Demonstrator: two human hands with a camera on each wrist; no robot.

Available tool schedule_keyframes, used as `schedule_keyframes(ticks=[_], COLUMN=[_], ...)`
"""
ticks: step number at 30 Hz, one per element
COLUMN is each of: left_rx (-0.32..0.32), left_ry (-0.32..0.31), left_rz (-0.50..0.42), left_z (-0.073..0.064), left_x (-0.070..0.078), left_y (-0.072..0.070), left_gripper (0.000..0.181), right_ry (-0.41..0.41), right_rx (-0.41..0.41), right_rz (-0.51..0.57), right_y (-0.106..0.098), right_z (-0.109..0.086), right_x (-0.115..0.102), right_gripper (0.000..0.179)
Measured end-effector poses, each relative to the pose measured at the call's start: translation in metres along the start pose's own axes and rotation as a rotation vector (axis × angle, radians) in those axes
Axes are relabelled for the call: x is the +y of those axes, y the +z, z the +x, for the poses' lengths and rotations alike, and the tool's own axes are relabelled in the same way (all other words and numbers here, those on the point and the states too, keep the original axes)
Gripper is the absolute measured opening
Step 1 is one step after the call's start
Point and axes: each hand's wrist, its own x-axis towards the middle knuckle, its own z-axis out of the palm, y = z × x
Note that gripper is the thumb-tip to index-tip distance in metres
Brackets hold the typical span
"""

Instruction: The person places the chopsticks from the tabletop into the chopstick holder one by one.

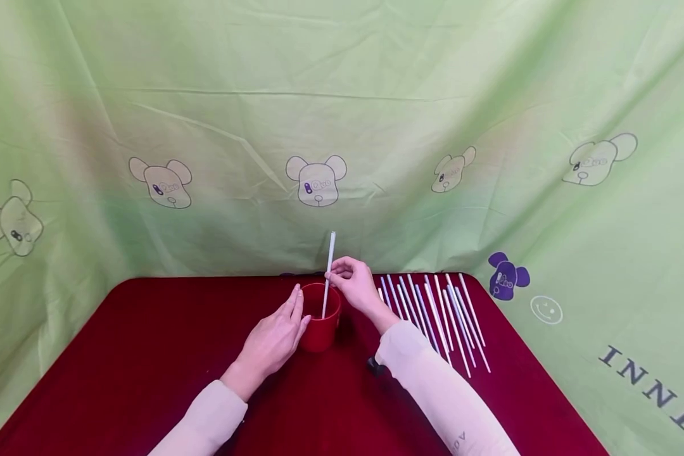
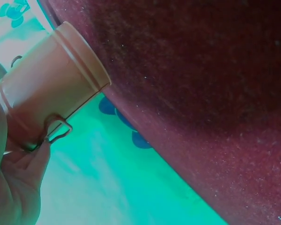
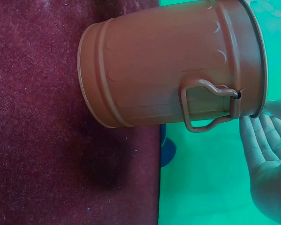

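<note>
A red metal bucket with small side handles stands upright on the table. My left hand rests its straight fingers along the bucket's left rim. In the left wrist view its fingertip meets one side handle. My right hand, over the rim's right edge, pinches a pale straw between thumb and fingertips. That straw leans slightly, its lower end inside the bucket and its upper end well above the rim. In the right wrist view the fingers are beside the rim; the straw does not show there.
On the right of the table, several white and pale blue straws lie roughly side by side, partly covered by my right forearm. The tabletop is dark red. A green curtain with bear-head prints hangs behind and around it.
</note>
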Motion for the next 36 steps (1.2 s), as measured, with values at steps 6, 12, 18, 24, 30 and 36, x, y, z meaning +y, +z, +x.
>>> schedule_keyframes(ticks=[6,12,18,24,30,36], left_rx=[0.016,0.02,0.0,0.005,0.008,0.013], left_ry=[-0.006,-0.009,-0.032,-0.037,-0.04,-0.034], left_rz=[-0.007,-0.022,-0.032,-0.039,-0.049,-0.062], left_z=[-0.001,-0.001,-0.002,-0.003,-0.004,-0.003], left_x=[0.004,0.006,0.009,0.009,0.007,0.008], left_y=[0.001,0.002,0.0,-0.004,-0.002,-0.001], left_gripper=[0.053,0.053,0.054,0.053,0.053,0.052], right_ry=[-0.018,-0.002,-0.025,-0.056,-0.125,-0.109], right_rx=[-0.03,-0.074,-0.09,-0.132,-0.184,-0.159], right_rz=[-0.12,-0.141,-0.211,-0.362,-0.561,-0.697], right_y=[0.001,-0.001,-0.016,-0.052,-0.095,-0.139], right_z=[-0.003,-0.006,-0.007,-0.009,-0.012,-0.016], right_x=[0.003,0.005,0.004,0.006,0.018,0.031], right_gripper=[0.011,0.012,0.013,0.017,0.019,0.028])
